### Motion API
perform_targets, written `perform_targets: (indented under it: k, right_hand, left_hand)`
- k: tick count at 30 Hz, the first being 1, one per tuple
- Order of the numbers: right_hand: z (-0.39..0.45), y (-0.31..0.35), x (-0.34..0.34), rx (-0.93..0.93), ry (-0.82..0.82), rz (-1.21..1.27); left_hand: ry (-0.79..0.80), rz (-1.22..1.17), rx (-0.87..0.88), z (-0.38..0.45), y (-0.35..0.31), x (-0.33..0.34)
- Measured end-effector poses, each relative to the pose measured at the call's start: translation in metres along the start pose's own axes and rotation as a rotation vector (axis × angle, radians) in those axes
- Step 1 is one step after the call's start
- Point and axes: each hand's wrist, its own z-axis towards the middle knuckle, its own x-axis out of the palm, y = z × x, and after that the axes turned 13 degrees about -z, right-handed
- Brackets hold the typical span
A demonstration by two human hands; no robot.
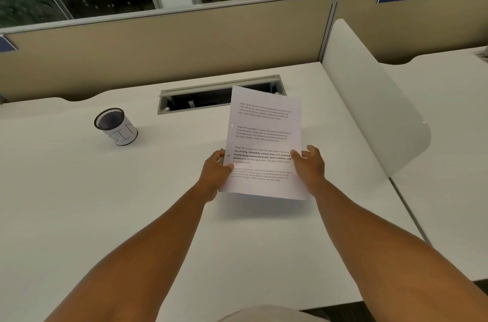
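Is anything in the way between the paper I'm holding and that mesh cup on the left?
Nothing visible. The left hand and right hand hold the paper over the desk; only bare desk lies between it and the cup.

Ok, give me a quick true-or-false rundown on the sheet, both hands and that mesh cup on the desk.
1. Both hands hold the printed sheet, the left hand at its left edge and the right hand at its right edge. True.
2. The sheet lies flat on the desk. False: it is held above the desk, with a shadow under it.
3. The mesh cup stands left of the sheet, apart from it. True.
4. Pens stick out of the mesh cup. False: nothing sticks out of it.
5. The sheet is blank. False: it carries printed paragraphs.
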Motion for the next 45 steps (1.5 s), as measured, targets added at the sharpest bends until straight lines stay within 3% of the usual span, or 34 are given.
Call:
perform_targets:
  k: [17,45]
  right_hand:
    - [-0.004,0.011,0.000,-0.088,-0.023,0.269]
    - [0.005,0.009,-0.007,-0.169,0.027,0.190]
  left_hand:
    - [-0.008,-0.060,0.013,0.009,-0.005,-0.013]
    - [-0.128,-0.187,0.070,0.035,-0.050,-0.012]
